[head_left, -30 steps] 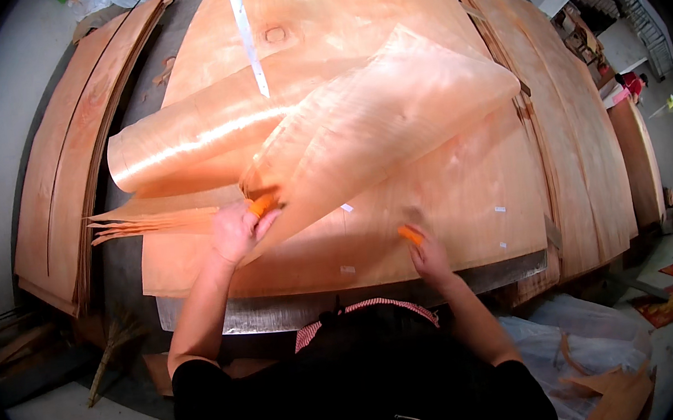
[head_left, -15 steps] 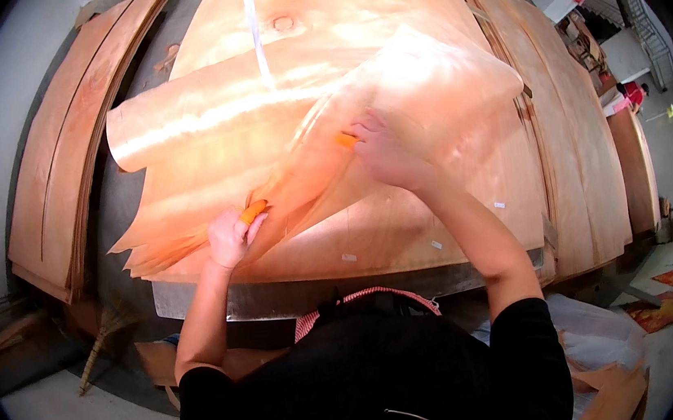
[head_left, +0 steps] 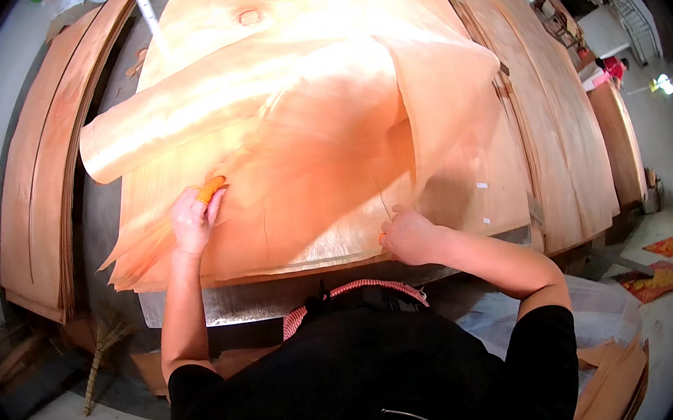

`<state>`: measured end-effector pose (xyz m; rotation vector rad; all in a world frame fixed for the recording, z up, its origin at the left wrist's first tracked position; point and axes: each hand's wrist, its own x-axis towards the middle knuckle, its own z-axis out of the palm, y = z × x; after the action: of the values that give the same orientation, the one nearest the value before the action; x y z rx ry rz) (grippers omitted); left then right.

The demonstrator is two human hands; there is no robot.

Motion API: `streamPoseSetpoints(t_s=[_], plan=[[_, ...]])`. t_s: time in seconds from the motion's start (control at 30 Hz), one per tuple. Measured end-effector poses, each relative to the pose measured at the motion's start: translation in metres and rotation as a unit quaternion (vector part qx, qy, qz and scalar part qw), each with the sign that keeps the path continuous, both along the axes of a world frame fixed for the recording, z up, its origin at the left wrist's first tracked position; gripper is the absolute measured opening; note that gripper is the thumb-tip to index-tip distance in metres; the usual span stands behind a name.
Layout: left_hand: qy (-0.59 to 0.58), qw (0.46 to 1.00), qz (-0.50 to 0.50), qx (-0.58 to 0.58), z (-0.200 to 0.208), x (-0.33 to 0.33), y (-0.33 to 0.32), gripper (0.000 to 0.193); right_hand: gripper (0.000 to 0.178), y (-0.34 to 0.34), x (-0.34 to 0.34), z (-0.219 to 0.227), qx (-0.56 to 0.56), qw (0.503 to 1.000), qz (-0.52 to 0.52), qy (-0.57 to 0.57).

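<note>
Thin tan wood veneer sheets [head_left: 327, 194] lie stacked before me, and the upper ones are curled and folded back over the pile. My left hand [head_left: 190, 217] is closed at their ragged left part, thumb against an index finger in an orange finger cot [head_left: 211, 189]. What exactly lies in that pinch is partly hidden. Close to the front edge, my right hand [head_left: 411, 235] is closed on the border of a sheet, with a bit of orange at a fingertip. A raised flap [head_left: 450, 116] of veneer bends over to the right, beyond this hand.
Taller veneer stacks stand to the left [head_left: 44, 159] and right [head_left: 557, 121]. A grey board edge [head_left: 223, 304] shows under the pile in front of me. A straw broom [head_left: 99, 358] leans at lower left. Clear plastic sheeting [head_left: 593, 314] lies at lower right. Farther right is a person in red [head_left: 611, 70].
My right hand has come down from the middle of the pile to its front edge, drawing a sheet toward me. The left hand has shifted slightly farther away. The view has turned a little.
</note>
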<state>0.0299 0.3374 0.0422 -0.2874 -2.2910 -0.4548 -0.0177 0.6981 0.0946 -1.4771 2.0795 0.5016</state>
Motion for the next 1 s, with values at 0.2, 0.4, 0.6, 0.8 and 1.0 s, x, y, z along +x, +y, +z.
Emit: streamPoseSetpoints(t_s=[0.2,0.4,0.6,0.8,1.0], plan=[[-0.003,1.000,0.000,-0.026,-0.002,0.000,-0.006,0.031,0.022,0.040,0.006,-0.062,-0.081,0.987,-0.133,-0.025],[0.006,1.000,0.022,0.002,-0.002,-0.005,0.000,0.034,0.034,0.109,0.018,-0.110,-0.204,0.926,-0.316,-0.026],[-0.068,0.996,0.060,0.005,-0.015,0.003,-0.009,0.043,0.042,0.149,0.046,-0.130,-0.193,0.865,-0.463,0.016],[-0.131,0.983,0.090,0.094,-0.008,0.004,0.003,0.039,0.037,0.155,0.044,-0.132,-0.223,0.842,-0.491,0.016],[-0.190,0.967,0.096,0.137,-0.012,0.008,0.010,0.037,0.041,0.106,0.019,-0.100,-0.286,0.842,-0.457,-0.024]])
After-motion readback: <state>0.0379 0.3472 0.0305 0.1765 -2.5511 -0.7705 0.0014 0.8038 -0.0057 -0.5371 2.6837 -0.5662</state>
